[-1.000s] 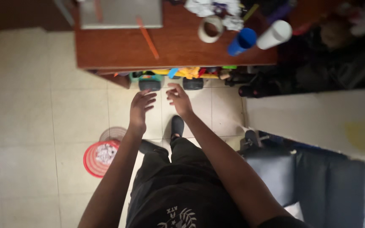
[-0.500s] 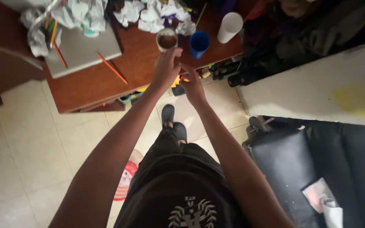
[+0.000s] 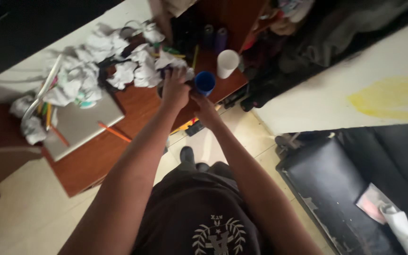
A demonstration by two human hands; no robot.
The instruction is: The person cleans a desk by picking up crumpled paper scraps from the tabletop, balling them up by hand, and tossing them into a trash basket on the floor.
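My left hand (image 3: 174, 90) reaches over the brown wooden desk (image 3: 95, 160), back up. Its fingertips are at a heap of crumpled white paper (image 3: 140, 68). My right hand (image 3: 200, 98) is just right of and partly under the left one, touching or nearly touching a blue cup (image 3: 205, 81). The left hand hides whatever lies beneath it, so I cannot tell what either hand holds. A white cup (image 3: 226, 62) stands right of the blue one.
A closed grey laptop (image 3: 83, 125) lies on the desk with an orange pencil (image 3: 114, 132) beside it and more crumpled paper (image 3: 72, 85) behind. Dark bottles (image 3: 215, 38) stand at the back. A black seat (image 3: 355, 189) is to my right, on a pale tiled floor (image 3: 20, 222).
My view has moved closer to the desk. Both hands have gone from above the floor up onto the desk, over the spot where a mug showed, beside the blue cup.
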